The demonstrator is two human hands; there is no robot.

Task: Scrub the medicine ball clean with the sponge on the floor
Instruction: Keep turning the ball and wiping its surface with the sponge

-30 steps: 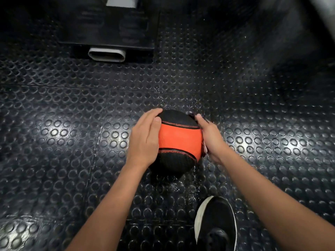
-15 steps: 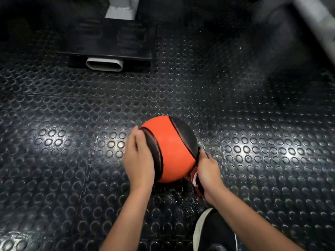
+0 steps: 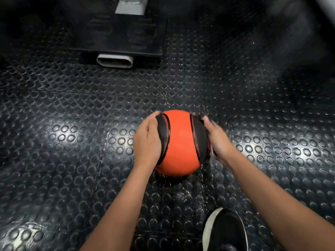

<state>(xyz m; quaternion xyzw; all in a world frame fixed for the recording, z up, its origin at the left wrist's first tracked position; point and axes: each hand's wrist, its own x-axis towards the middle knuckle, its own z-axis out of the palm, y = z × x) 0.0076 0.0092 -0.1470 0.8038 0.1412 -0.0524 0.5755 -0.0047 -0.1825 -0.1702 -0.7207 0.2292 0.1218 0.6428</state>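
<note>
Head view: a round orange ball (image 3: 178,142) with black curved panels sits on the floor (image 3: 72,142), a hand on each side.

The ball's skin looks finely grained; the rubber floor is dark, glossy and covered in raised round studs, wet with droplets near the ball. The left hand (image 3: 147,140) lies flat and spread against the ball's left panel. The right hand (image 3: 216,140) presses a barely visible sponge (image 3: 210,148) to the right panel; it is blurred. A black shoe (image 3: 225,230) with a white sole edge stands nearer the camera.
</note>
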